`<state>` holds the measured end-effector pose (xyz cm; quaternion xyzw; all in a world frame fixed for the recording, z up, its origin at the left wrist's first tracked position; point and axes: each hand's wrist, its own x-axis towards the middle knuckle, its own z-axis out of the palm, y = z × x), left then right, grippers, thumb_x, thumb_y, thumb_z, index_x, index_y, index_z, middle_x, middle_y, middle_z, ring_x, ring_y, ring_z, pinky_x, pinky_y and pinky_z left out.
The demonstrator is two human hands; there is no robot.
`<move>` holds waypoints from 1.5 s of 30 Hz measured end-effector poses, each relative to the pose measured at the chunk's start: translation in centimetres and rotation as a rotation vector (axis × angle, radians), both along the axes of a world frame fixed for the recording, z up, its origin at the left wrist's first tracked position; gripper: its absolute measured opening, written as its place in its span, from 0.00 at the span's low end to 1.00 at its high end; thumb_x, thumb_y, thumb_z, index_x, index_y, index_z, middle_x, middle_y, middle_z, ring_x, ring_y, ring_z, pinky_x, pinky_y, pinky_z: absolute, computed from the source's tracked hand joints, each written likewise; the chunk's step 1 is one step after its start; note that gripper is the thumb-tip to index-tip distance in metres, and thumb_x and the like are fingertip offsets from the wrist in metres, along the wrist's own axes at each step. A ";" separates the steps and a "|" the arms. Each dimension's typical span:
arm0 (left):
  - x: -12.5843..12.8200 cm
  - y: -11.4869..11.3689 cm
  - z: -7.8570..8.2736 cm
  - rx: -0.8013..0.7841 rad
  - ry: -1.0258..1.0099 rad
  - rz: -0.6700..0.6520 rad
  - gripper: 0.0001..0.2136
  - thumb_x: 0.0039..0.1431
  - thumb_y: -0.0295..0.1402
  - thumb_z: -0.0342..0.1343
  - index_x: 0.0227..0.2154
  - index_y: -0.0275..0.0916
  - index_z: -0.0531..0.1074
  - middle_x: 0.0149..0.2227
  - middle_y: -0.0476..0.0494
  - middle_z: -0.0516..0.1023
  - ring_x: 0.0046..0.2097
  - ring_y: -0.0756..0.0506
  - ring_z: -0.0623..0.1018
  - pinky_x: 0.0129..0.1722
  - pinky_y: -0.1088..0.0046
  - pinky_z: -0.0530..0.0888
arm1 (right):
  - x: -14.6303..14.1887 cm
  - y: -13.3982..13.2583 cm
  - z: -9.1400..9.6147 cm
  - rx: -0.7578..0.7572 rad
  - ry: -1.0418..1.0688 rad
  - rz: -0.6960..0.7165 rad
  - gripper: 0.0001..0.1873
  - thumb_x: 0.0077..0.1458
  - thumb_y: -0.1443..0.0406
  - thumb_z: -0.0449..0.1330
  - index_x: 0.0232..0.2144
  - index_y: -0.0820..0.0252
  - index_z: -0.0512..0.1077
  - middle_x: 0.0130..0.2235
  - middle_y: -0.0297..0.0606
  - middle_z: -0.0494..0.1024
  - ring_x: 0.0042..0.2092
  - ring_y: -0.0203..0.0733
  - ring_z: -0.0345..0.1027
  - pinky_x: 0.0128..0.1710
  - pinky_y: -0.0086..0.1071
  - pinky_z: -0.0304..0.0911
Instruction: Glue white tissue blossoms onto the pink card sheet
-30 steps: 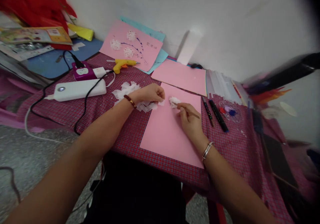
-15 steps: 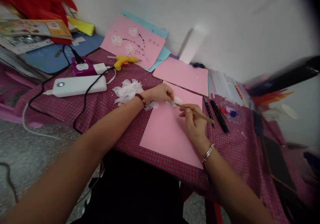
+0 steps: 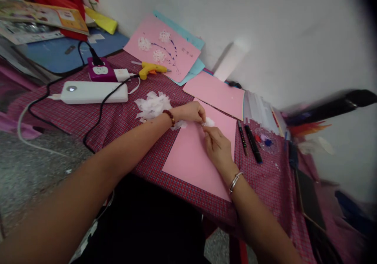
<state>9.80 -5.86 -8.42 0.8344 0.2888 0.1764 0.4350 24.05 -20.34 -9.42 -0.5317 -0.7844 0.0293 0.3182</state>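
Note:
My left hand (image 3: 193, 112) is closed in a pinch over the upper part of a pink sheet (image 3: 191, 165). Whatever lies between its fingertips is hidden. Close beside it, my right hand (image 3: 218, 148) grips a thin wooden stick (image 3: 216, 141), mostly covered by the fingers. The fingertips of both hands nearly meet. White paper petals (image 3: 209, 121) lie on the sheet just behind them. To the left of my left wrist is a loose pile of white tissue-paper pieces (image 3: 153, 106), some reaching under the wrist.
At the back left lie a yellow glue gun (image 3: 150, 69), a white power bank (image 3: 94, 92) and a purple socket block (image 3: 101, 71) with cables. A pink picture with white flowers (image 3: 161, 48) leans behind. Dark markers (image 3: 253, 144) and a clear paint palette (image 3: 266, 141) lie right.
My right hand has moved left and in to my left hand, and its stick has swung from lying across the fingers to mostly hidden. My left hand stays over the sheet; the view has shifted slightly.

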 end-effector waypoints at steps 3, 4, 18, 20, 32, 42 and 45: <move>-0.2 0.0 0.3 0.025 0.005 -0.023 0.11 0.47 0.20 0.53 0.32 0.28 0.78 0.31 0.43 0.80 0.32 0.51 0.76 0.34 0.79 0.69 | -0.1 -0.1 0.0 0.004 -0.143 -0.022 0.14 0.61 0.70 0.47 0.46 0.59 0.68 0.41 0.44 0.74 0.40 0.43 0.69 0.40 0.37 0.67; -0.4 0.0 0.4 0.035 0.005 -0.010 0.11 0.49 0.20 0.52 0.34 0.28 0.77 0.33 0.41 0.80 0.34 0.50 0.76 0.35 0.79 0.69 | -0.2 -0.1 0.1 0.007 -0.197 -0.030 0.14 0.60 0.70 0.47 0.45 0.60 0.68 0.41 0.45 0.74 0.39 0.44 0.69 0.38 0.37 0.67; -1.7 0.5 0.4 0.133 0.107 0.047 0.12 0.47 0.23 0.48 0.33 0.32 0.74 0.34 0.43 0.78 0.34 0.50 0.73 0.32 0.78 0.67 | -1.4 -0.8 0.8 -0.047 -0.551 -0.048 0.11 0.56 0.73 0.51 0.40 0.63 0.70 0.39 0.47 0.71 0.38 0.48 0.63 0.36 0.39 0.64; -1.6 0.4 0.1 0.128 0.084 0.033 0.12 0.47 0.23 0.48 0.33 0.31 0.74 0.35 0.43 0.78 0.36 0.50 0.74 0.34 0.78 0.68 | -1.1 -1.0 0.7 -0.038 -0.436 -0.038 0.11 0.57 0.73 0.50 0.40 0.62 0.69 0.38 0.46 0.72 0.38 0.47 0.64 0.36 0.38 0.64; -1.9 0.0 -0.3 0.151 0.027 -0.056 0.15 0.44 0.23 0.52 0.37 0.31 0.73 0.36 0.43 0.76 0.35 0.51 0.71 0.35 0.77 0.67 | 0.8 -1.1 0.4 -0.096 0.607 -0.162 0.10 0.61 0.63 0.50 0.37 0.56 0.71 0.33 0.35 0.73 0.32 0.36 0.69 0.30 0.32 0.66; -0.7 -0.5 -0.8 0.175 -0.040 0.041 0.05 0.45 0.24 0.53 0.25 0.33 0.73 0.28 0.46 0.73 0.30 0.52 0.70 0.31 0.77 0.65 | 0.7 -0.8 0.6 -0.125 0.609 -0.161 0.10 0.60 0.62 0.50 0.37 0.57 0.71 0.35 0.37 0.74 0.32 0.37 0.69 0.31 0.33 0.67; -1.0 -0.5 -0.5 0.142 -0.055 0.047 0.04 0.44 0.24 0.53 0.24 0.33 0.72 0.26 0.48 0.72 0.29 0.52 0.69 0.29 0.77 0.64 | 0.8 -0.8 0.7 -0.128 0.624 -0.164 0.10 0.60 0.62 0.50 0.37 0.57 0.70 0.34 0.37 0.74 0.32 0.37 0.69 0.30 0.32 0.68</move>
